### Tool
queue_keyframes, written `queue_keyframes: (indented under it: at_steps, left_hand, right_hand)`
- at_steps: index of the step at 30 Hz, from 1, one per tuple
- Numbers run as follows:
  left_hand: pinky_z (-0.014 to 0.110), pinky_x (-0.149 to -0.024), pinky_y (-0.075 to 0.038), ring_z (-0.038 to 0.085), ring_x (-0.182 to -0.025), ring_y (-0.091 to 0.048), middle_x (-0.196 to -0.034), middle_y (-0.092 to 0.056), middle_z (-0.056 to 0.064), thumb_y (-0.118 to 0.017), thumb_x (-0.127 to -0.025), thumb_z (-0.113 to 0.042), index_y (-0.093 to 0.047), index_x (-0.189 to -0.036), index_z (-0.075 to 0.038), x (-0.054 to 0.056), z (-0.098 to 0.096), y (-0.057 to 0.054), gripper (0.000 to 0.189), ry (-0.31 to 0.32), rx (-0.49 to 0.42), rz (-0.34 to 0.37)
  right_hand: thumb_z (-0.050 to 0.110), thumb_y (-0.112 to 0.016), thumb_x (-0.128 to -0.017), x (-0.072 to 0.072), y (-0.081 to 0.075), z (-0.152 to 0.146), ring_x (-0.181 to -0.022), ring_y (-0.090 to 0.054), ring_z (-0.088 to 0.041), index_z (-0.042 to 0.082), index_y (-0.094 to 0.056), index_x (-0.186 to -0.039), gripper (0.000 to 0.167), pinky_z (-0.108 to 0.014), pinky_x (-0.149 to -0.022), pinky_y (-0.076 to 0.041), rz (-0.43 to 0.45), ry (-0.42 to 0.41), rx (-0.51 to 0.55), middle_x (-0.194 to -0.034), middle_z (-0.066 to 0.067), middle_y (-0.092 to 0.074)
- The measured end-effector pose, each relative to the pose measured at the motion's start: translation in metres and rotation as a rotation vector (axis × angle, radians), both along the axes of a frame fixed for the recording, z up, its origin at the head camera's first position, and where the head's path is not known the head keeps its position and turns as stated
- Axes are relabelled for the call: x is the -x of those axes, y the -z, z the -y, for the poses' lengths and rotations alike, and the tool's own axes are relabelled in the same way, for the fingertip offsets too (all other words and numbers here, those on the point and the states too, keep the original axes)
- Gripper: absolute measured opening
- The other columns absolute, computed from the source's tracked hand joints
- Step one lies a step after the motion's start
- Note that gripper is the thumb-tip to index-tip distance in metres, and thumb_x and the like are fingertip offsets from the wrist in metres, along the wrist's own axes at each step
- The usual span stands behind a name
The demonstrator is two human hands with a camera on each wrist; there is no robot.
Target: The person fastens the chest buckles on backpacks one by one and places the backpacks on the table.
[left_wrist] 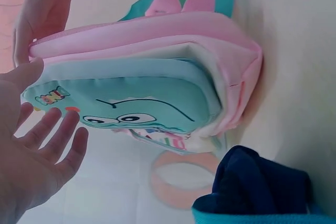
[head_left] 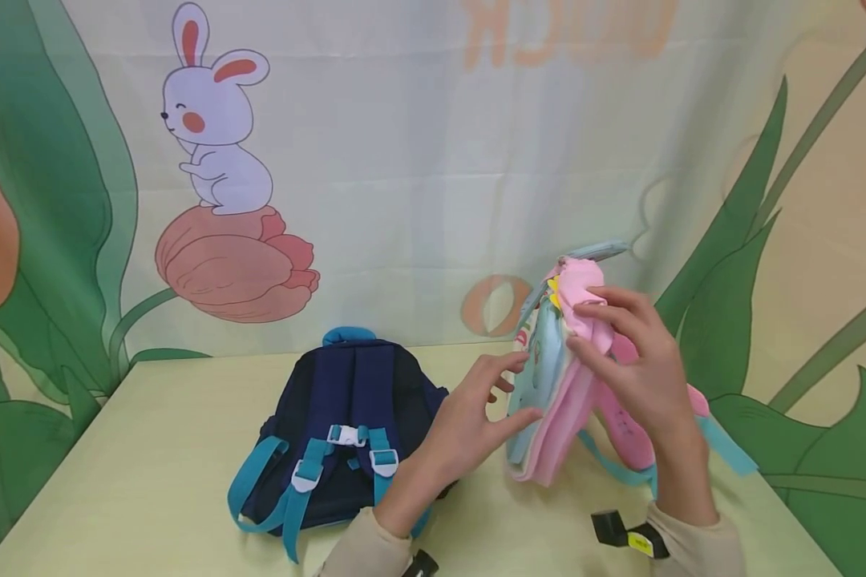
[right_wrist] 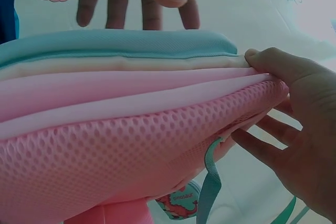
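See pale tabletop across lower frame; navy bkpk lower ctr, back twd cam; pink-and-teal bkpk right of ctr, tilted. Note R hand pinching its top edge, L hand spread by its front, contact unclear. Could tip on losing R pinch, w/ no L grip as backup; might also snag via teal strap, lower right.

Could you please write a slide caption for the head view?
The right hand holds a pink backpack, the left hand beside it, near a navy backpack.

A navy backpack sits on a pale table before a rabbit-printed cloth
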State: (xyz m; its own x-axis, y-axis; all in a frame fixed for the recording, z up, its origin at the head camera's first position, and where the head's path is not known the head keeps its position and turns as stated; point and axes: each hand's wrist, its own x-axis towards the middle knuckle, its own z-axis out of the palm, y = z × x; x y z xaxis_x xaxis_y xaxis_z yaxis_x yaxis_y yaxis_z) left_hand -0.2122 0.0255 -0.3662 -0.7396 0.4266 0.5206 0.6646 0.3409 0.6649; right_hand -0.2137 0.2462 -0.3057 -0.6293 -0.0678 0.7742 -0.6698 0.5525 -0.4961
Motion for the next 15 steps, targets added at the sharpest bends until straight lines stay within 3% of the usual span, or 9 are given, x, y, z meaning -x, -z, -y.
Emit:
queue_keyframes:
  at_steps: [4, 15]
  left_hand:
    - [0.025, -0.084, -0.052, 0.011, -0.104, -0.061, -0.131, -0.055, -0.001, -0.074, -0.09, -0.031, -0.044, -0.146, -0.023, 0.001, 0.003, -0.002, 0.064, -0.009, -0.009, -0.009]
    - [0.025, -0.082, -0.053, 0.012, -0.104, -0.062, -0.134, -0.053, -0.002, -0.076, -0.089, -0.025, -0.044, -0.145, -0.025, 0.004, 0.01, -0.004, 0.065, -0.038, -0.046, -0.07]
  right_hand:
    - [-0.008, -0.082, -0.073, 0.0, 0.0, 0.007, -0.123, -0.051, -0.006, 0.007, -0.073, -0.113, 0.043, -0.01, -0.096, -0.042, -0.017, -0.03, -0.014, -0.129, -0.007, -0.058]
    - [0.003, -0.082, -0.078, 0.001, 0.005, 0.026, -0.127, -0.048, -0.009, 0.014, -0.071, -0.119, 0.043, -0.008, -0.096, -0.041, 0.051, -0.012, -0.05, -0.138, -0.001, -0.054]
